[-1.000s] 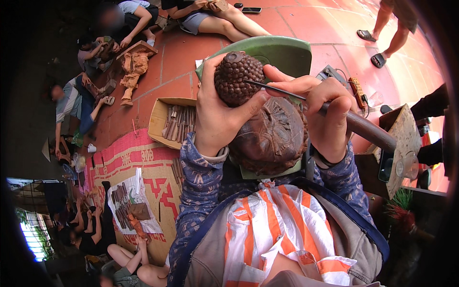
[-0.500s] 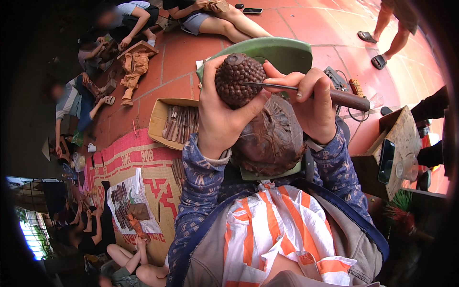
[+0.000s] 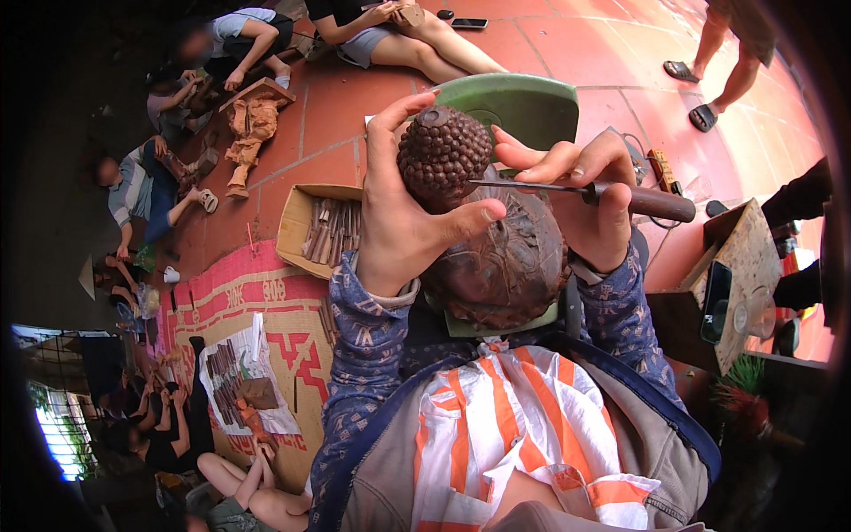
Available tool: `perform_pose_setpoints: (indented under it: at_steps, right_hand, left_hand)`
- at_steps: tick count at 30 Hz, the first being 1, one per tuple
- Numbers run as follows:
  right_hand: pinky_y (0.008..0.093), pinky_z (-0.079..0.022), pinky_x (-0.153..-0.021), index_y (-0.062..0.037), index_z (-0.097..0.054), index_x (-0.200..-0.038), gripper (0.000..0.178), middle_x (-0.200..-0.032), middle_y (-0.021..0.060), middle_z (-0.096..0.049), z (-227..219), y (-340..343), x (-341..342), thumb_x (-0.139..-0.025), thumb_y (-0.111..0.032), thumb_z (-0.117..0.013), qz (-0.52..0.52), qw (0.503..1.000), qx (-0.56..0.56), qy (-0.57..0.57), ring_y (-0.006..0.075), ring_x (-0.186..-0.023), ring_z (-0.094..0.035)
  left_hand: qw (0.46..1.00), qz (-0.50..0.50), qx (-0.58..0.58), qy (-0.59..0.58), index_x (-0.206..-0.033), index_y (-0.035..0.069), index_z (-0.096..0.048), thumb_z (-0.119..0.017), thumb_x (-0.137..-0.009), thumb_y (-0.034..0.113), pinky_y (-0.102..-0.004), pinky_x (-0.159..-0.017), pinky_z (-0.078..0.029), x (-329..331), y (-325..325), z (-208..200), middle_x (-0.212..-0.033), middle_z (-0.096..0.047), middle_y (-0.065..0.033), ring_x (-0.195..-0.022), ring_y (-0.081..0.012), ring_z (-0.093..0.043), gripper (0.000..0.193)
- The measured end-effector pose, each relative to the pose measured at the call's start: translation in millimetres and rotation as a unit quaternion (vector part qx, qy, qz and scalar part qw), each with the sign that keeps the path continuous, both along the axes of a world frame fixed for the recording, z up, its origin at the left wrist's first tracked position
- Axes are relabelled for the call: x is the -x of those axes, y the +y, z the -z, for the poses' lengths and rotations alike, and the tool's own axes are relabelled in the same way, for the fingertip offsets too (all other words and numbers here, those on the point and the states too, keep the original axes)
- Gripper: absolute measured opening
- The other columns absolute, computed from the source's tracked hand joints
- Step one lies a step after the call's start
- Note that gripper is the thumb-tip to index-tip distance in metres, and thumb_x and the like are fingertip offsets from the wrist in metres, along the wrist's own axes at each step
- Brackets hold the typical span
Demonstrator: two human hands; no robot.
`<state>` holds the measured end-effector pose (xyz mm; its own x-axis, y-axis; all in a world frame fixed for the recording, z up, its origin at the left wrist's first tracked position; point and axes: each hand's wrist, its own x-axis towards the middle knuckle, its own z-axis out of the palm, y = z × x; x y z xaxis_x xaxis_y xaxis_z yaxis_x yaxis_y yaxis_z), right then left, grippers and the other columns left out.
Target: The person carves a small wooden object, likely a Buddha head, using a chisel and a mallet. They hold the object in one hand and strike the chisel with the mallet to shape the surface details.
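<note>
A dark brown wooden carving stands in front of me, its body (image 3: 496, 266) leaning towards my chest. At its far end is a head (image 3: 443, 146) covered in rows of round knobs. My left hand (image 3: 394, 213) curves round the left side of this head, thumb stretched along its near side. In my right hand (image 3: 589, 191) is a carving chisel with a brown wooden handle (image 3: 651, 202) and a thin metal shaft. The shaft points left, and its tip meets the lower right edge of the knobbed head. Behind the carving sits a green plastic basin (image 3: 532, 106).
Left of my arm, a cardboard box (image 3: 292, 226) holds several chisels. More tools lie on white paper (image 3: 275, 372) on a patterned mat. At right stands a wooden box (image 3: 740, 257) with a phone and a glass. Several people sit at left around another carving (image 3: 248, 133).
The chisel has shifted down and right, its tip going from the middle of the knobs to their lower edge. My left thumb and fingers have loosened and spread a little.
</note>
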<state>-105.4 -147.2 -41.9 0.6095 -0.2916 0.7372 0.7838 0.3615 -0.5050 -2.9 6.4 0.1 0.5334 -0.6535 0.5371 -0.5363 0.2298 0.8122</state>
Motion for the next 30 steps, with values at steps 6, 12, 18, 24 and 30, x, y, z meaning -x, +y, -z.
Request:
perform_pose_setpoints:
  at_steps: [6,12,18,24,30]
  right_hand:
    - [0.0441,-0.049,-0.092,-0.0008,-0.057,-0.088,0.021,-0.104,0.0302,-0.063,-15,-7,19,-0.079,-0.008,-0.074,0.089,0.987,0.136,-0.005,0.0367,-0.102,-0.064]
    - [0.0425,-0.050,-0.092,0.0023,-0.070,-0.090,0.013,-0.111,0.0340,-0.060,-16,-11,20,-0.080,-0.007,-0.071,0.115,0.968,0.224,-0.011,0.0385,-0.104,-0.064]
    - [0.0488,-0.041,-0.100,0.0027,-0.070,-0.090,0.028,-0.113,0.0340,-0.060,-15,-13,16,-0.083,-0.025,-0.068,0.056,0.983,0.177,0.001,0.0418,-0.112,-0.058]
    - [0.0532,-0.031,-0.108,0.0020,-0.068,-0.090,0.019,-0.119,0.0321,-0.058,-11,-10,13,-0.086,-0.015,-0.060,-0.025,0.996,0.085,0.030,0.0433,-0.120,-0.052]
    - [0.0509,-0.029,-0.109,0.0023,-0.068,-0.086,0.019,-0.115,0.0300,-0.060,-16,2,19,-0.084,-0.016,-0.063,0.038,0.994,0.086,0.046,0.0413,-0.117,-0.054]
  left_hand:
    - [1.000,-0.002,0.001,0.022,-0.129,0.001,-0.041,-0.085,-0.064,0.047,-0.0314,-0.091,-0.047,3,1,-5,-0.112,-0.057,-0.0112,-0.102,-0.0181,-0.059,0.091]
    - [0.999,-0.023,-0.012,0.046,-0.125,0.002,-0.045,-0.084,-0.070,0.039,-0.0293,-0.086,-0.049,8,-2,-7,-0.107,-0.059,-0.0099,-0.097,-0.0160,-0.060,0.077]
    - [0.999,-0.036,0.001,0.011,-0.123,0.002,-0.045,-0.083,-0.073,0.033,-0.0277,-0.083,-0.050,8,-3,-7,-0.104,-0.059,-0.0090,-0.094,-0.0147,-0.061,0.070]
    - [0.998,-0.058,-0.002,-0.002,-0.122,0.002,-0.046,-0.082,-0.074,0.034,-0.0279,-0.082,-0.050,9,-4,-7,-0.103,-0.059,-0.0088,-0.093,-0.0145,-0.061,0.068]
    - [0.999,-0.049,-0.001,0.011,-0.122,0.002,-0.045,-0.081,-0.075,0.036,-0.0276,-0.082,-0.050,11,-3,-9,-0.102,-0.059,-0.0086,-0.092,-0.0141,-0.060,0.069]
